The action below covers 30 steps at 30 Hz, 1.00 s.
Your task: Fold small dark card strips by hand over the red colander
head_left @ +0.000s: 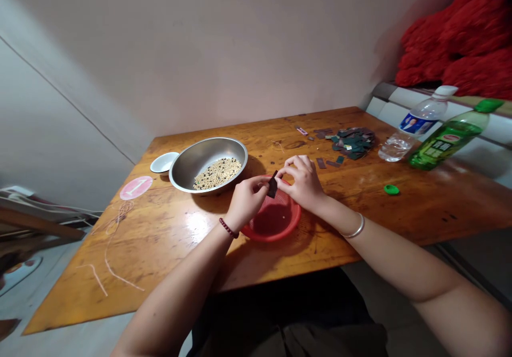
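Note:
My left hand (248, 201) pinches a small dark rectangular piece (272, 186) between thumb and fingers. Touching the piece's right edge are the closed fingertips of my right hand (302, 182). Both hands are above a red plastic basket (294, 221), which has a tiny pale speck inside. To the left of the basket stands a wide metal bowl (184, 167) holding pale beads or beans (219, 174) mixed with dark ones. Farther right on the wooden table lies a pile of dark green and brown flat pieces (354, 142), with a few loose ones beside it.
A small white bowl (163, 162), a round pink card (136, 187) marked 1 and loose string (107, 258) are at the left. At the right are a clear bottle (416, 125), a green bottle (450, 139) and a green cap (391, 189). Red yarn-like material (460, 37) lies behind.

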Each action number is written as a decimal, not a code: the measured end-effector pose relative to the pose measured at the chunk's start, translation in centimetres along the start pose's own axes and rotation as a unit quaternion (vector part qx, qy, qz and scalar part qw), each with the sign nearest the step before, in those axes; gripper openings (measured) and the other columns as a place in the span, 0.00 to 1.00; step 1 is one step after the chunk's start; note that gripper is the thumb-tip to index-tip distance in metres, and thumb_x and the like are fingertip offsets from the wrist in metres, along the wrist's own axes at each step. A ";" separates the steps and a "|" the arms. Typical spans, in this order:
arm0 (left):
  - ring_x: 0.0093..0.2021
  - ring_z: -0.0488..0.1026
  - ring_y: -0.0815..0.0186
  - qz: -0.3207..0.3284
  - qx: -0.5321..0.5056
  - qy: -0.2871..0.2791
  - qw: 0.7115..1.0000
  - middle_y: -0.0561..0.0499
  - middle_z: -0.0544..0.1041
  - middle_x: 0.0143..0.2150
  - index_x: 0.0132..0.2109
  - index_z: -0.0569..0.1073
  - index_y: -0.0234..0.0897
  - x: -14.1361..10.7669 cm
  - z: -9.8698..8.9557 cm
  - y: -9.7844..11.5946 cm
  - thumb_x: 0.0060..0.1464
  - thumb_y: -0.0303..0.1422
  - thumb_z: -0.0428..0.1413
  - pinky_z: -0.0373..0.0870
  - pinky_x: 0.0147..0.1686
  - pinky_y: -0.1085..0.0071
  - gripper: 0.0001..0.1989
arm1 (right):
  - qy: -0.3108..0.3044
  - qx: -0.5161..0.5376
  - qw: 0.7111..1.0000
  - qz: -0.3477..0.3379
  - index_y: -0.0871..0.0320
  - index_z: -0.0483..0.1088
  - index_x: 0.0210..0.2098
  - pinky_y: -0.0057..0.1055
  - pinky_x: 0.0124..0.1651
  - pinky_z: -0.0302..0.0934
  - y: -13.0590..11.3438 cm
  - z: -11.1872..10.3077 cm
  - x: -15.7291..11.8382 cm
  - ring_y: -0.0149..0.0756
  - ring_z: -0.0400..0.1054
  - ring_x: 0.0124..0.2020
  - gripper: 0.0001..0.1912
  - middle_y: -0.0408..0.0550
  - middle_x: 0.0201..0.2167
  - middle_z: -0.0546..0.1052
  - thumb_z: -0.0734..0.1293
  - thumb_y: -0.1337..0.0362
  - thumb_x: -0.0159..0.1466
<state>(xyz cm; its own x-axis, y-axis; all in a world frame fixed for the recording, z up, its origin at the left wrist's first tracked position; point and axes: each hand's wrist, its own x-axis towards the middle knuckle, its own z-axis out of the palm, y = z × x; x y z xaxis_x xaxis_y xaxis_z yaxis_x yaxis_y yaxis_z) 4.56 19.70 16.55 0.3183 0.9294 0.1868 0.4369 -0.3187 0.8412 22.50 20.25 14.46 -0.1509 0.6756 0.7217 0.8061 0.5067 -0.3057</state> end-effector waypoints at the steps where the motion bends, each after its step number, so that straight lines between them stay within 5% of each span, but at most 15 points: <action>1: 0.39 0.78 0.65 0.000 -0.001 0.000 1.000 0.48 0.81 0.43 0.46 0.79 0.37 0.0 0.0 0.0 0.56 0.30 0.51 0.73 0.37 0.75 0.15 | 0.005 -0.001 1.000 0.004 0.54 0.75 0.29 0.40 0.47 0.56 0.0 0.0 0.0 0.43 0.62 0.43 0.04 0.49 0.35 0.71 0.68 0.62 0.60; 30: 0.41 0.78 0.64 -0.002 -0.009 0.000 1.000 0.48 0.81 0.46 0.48 0.78 0.37 0.1 0.0 -0.3 0.56 0.30 0.52 0.75 0.41 0.72 0.15 | 0.011 0.030 0.999 0.024 0.54 0.76 0.28 0.40 0.46 0.59 -0.3 0.2 0.0 0.42 0.64 0.41 0.04 0.48 0.33 0.72 0.69 0.64 0.59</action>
<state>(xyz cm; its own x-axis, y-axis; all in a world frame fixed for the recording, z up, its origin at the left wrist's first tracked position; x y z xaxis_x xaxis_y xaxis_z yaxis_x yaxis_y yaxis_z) 4.48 19.86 16.35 0.3172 0.9306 0.1826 0.4236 -0.3113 0.8507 22.18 20.17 14.43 -0.0993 0.6878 0.7191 0.7761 0.5058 -0.3766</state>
